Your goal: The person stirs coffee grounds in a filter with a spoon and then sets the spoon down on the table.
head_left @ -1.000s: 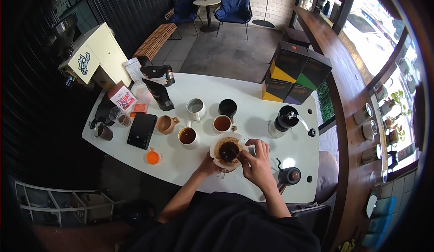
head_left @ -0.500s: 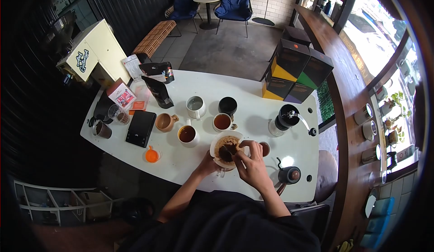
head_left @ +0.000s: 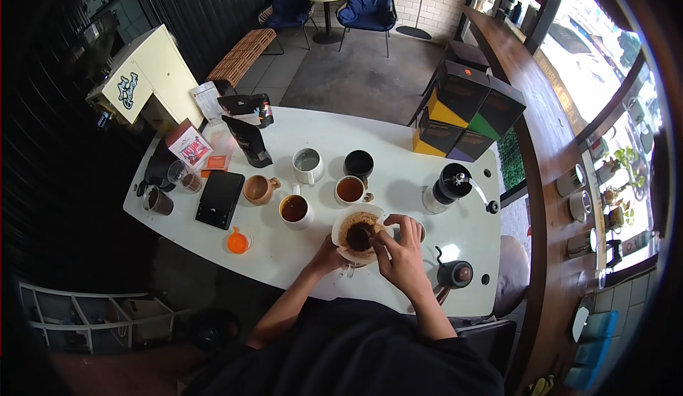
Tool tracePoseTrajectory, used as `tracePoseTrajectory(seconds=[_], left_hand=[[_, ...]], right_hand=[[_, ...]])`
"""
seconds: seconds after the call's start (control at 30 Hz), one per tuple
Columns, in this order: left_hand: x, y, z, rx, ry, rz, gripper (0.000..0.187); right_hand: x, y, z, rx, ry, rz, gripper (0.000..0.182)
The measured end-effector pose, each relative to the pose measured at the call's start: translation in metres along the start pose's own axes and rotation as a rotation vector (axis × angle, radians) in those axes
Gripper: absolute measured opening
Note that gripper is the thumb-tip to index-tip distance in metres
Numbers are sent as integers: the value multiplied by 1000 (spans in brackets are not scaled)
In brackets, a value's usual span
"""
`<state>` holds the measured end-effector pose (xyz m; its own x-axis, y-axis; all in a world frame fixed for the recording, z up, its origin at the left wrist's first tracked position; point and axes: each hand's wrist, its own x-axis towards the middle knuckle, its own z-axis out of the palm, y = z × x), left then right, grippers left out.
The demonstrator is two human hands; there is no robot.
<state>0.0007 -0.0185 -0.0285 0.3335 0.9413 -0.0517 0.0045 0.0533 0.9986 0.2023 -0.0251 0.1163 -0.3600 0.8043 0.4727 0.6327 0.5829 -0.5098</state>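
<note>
A paper coffee filter (head_left: pixel 343 220) with wet dark coffee grounds (head_left: pixel 358 237) inside sits in a dripper near the front of the table. My left hand (head_left: pixel 329 257) is closed around the dripper's left side. Over the filter's right rim, my right hand (head_left: pixel 400 255) pinches what looks like a thin spoon, its lower end dipping into the grounds. The spoon is mostly hidden by fingers and coffee. Just beyond the filter stand two mugs of brown liquid, a white mug (head_left: pixel 307 218) and another mug (head_left: pixel 340 198). Partly behind my right hand is a small brown cup (head_left: pixel 421 232).
On the white table (head_left: pixel 398 140) stand a gooseneck kettle (head_left: pixel 454 275), a hand grinder (head_left: pixel 452 184), a black scale (head_left: pixel 219 198), a brown cup (head_left: pixel 257 190), a black cup (head_left: pixel 358 163), a pale mug (head_left: pixel 308 175) and an orange scoop (head_left: pixel 237 241). Stacked boxes (head_left: pixel 462 104) rise at back right.
My right hand has shifted slightly, and the dark rounded spoon end seen over the grounds earlier no longer shows clearly. My left hand stays at the dripper.
</note>
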Motion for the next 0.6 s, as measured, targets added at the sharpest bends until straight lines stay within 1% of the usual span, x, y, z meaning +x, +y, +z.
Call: tracePoseTrajectory(seconds=[0.07,0.13,0.2,0.23,0.3,0.37,0.43,0.5,0.6], left_hand=[[-3,11,6,18,107,147,64],[-2,8,5,11,96,138,64],[-2,7,4,5,86,131,65],[-1,7,4,-3,90,130,65],[-1,3,3,-10,93,129,66],[2,-5,-1,-41,9,-1,88],[1,-2,-1,-39,4,15,87],[1,0,-1,-37,1,31,87],[-1,2,-1,-44,17,-1,88]], right_hand=[[2,-2,-1,-11,-21,-21,16],[2,-3,-3,-22,-39,-40,16],[2,-3,-3,91,-59,-12,15],[2,-2,-3,91,-58,-12,15],[1,0,-3,76,8,-7,14],[2,-1,-3,36,-1,-9,14],[2,-1,-3,-3,-9,-11,14],[1,1,-2,87,-72,-15,14],[0,0,-3,129,-24,27,12]])
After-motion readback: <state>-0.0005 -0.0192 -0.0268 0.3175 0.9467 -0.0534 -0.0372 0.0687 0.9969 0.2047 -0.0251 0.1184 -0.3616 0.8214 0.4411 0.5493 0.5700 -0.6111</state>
